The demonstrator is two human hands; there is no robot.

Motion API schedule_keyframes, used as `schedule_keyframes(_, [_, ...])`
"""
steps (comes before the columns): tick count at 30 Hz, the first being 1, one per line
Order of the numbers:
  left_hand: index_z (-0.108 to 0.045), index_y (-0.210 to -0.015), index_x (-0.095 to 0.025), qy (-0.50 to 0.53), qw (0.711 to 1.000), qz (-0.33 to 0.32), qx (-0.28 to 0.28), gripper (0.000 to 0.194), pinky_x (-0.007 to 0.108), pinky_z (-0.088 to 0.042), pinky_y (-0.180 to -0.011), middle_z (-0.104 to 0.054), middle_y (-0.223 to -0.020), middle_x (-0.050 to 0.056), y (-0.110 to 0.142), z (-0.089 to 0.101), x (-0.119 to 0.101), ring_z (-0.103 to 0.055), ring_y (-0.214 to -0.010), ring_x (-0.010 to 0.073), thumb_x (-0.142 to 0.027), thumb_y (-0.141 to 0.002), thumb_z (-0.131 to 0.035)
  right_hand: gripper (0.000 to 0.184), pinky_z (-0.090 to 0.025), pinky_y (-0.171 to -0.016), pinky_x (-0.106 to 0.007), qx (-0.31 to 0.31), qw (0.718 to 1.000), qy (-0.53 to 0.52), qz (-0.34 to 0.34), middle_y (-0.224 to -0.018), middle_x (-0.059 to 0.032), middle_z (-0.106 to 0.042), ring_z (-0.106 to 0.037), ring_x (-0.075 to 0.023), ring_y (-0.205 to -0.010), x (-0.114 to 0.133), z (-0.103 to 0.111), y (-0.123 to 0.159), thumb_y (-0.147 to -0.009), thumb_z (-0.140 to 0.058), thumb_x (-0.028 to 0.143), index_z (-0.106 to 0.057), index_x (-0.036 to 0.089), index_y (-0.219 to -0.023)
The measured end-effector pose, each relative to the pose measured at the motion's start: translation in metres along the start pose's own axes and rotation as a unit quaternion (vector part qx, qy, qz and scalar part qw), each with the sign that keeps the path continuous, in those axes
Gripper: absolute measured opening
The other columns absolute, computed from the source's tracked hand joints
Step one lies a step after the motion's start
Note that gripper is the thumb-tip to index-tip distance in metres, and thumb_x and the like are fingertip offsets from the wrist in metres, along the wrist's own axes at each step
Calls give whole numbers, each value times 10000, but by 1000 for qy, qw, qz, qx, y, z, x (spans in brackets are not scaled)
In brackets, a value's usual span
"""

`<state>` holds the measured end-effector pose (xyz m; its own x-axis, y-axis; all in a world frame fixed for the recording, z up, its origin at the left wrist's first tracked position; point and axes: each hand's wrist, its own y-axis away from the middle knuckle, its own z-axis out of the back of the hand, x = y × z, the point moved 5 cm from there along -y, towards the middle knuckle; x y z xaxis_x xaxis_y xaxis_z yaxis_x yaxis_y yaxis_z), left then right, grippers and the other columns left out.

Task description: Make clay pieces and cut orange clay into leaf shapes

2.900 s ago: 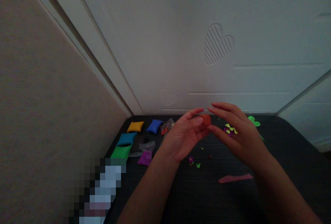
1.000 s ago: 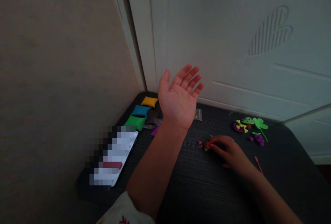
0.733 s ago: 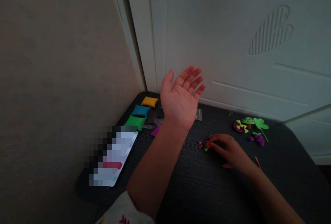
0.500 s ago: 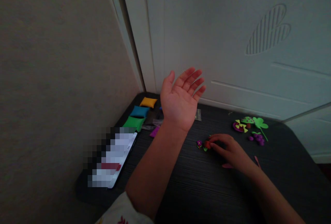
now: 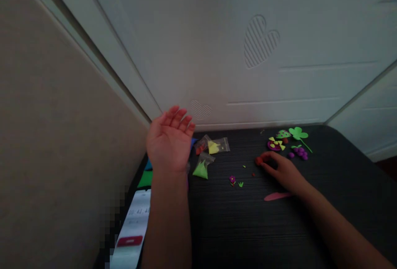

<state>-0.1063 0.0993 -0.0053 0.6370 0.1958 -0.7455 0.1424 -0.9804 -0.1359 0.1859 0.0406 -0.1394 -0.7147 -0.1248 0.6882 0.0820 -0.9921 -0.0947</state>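
My left hand (image 5: pixel 170 142) is raised palm up over the table's left side, fingers outstretched, holding nothing. On the table, my right hand (image 5: pixel 281 169) pinches a small red clay lump (image 5: pixel 258 161) between thumb and fingers. Left of it lie a tiny red bit (image 5: pixel 253 174), a small green bit (image 5: pixel 244 166), a green leaf piece (image 5: pixel 241 184) and a purple clay flower (image 5: pixel 232 179). A pink clay knife (image 5: pixel 276 196) rests below my right wrist, its right end hidden by the arm.
Bags of light green clay (image 5: pixel 201 169), yellow clay (image 5: pixel 214 147) and red clay (image 5: pixel 201 148) lie near the left hand. At the back right sit purple clay grapes (image 5: pixel 299 152), a green clover (image 5: pixel 298 133) and a purple dish (image 5: pixel 273 145). A phone (image 5: pixel 132 227) lies at left.
The view has turned right. My right hand has moved the red clay lump away from the flower and leaf, toward the back right. My left hand stays open, now lower and further left.
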Motion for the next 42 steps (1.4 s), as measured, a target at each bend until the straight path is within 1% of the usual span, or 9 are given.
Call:
schedule_keyframes(4, [-621, -956, -229, -276, 952, -131, -13, 221, 288, -467, -764, -643, -936, 27, -6, 10, -11, -606, -838, 149, -316, -762, -560, 371, -492, -844, -399, -9, 1000, 2, 20, -1042, -77, -663, -623, -230, -963, -2, 0, 1, -803, -555, 326, -568, 198, -1151])
schedule_keyframes(5, [-598, -1041, -227, -419, 896, -148, -5, 290, 314, -455, -823, -636, -1022, 52, -9, 11, -6, -595, -940, 179, -329, -773, -554, 382, -488, -853, -405, -11, 1000, 3, 25, -1057, -79, -656, -618, -232, -974, -3, 0, 2, -798, -559, 322, -567, 199, -1160])
schedule_keyframes(7, [-538, -1168, -204, -713, 692, -87, 72, 409, 370, -362, -982, -545, -1259, 101, -16, 14, 22, -479, -1183, 233, -351, -787, -536, 381, -480, -871, -410, -13, 999, 3, 36, -1081, -78, -644, -611, -229, -983, -3, 0, 2, -792, -565, 320, -576, 201, -1154])
schedule_keyframes(8, [-562, -1138, -166, -747, 655, -57, 97, 440, 397, -312, -1023, -535, -1277, 137, -19, 19, 37, -439, -1225, 269, -322, -729, -608, 375, -475, -879, -412, -15, 999, 2, 41, -1088, -78, -639, -609, -228, -980, -4, 0, 2, -792, -567, 322, -582, 200, -1146])
schedule_keyframes(14, [-643, -759, -205, -808, 576, 30, 122, 201, 571, -209, -1012, -696, -955, 82, -28, 52, 90, -527, -1085, 334, -243, -577, -720, 328, -444, -924, -432, -46, 997, -10, 62, -1103, -83, -621, -576, -235, -1028, -2, 4, 1, -818, -549, 341, -597, 199, -1109])
schedule_keyframes(20, [-617, -1024, -190, -765, 631, -55, 116, 281, 450, -353, -948, -652, -1044, 102, -24, 22, 66, -566, -1009, 265, -307, -777, -552, 258, -393, -981, -450, -124, 987, -47, 86, -1111, -90, -605, -538, -237, -1090, 11, 16, 6, -851, -514, 311, -592, 198, -1070])
schedule_keyframes(28, [-650, -994, -270, -611, 713, -78, 335, 214, 308, -444, -786, -649, -910, 24, 58, -54, 100, -577, -844, 186, -273, -803, -554, 235, -447, -927, -328, -110, 971, -169, 126, -1097, -64, -606, -560, -167, -1041, 59, 24, 27, -906, -436, 278, -572, 227, -1090])
schedule_keyframes(38, [-602, -1121, -330, -582, 760, -51, 284, 341, 358, -470, -829, -588, -1007, 45, 97, -20, 121, -577, -898, 201, -234, -795, -573, 203, -503, -836, -333, 2, 977, -203, 71, -921, -11, -689, -631, -166, -870, 66, 4, 28, -851, -468, 210, -662, 236, -906])
schedule_keyframes(42, [-549, -1176, -336, -507, 837, -15, 208, 463, 402, -391, -1000, -524, -1223, 49, 104, -5, 119, -480, -1180, 235, -244, -737, -663, 225, -563, -650, -300, 37, 970, -239, 10, -931, 9, -709, -655, -157, -748, 62, -3, 27, -846, -487, 270, -688, 259, -948])
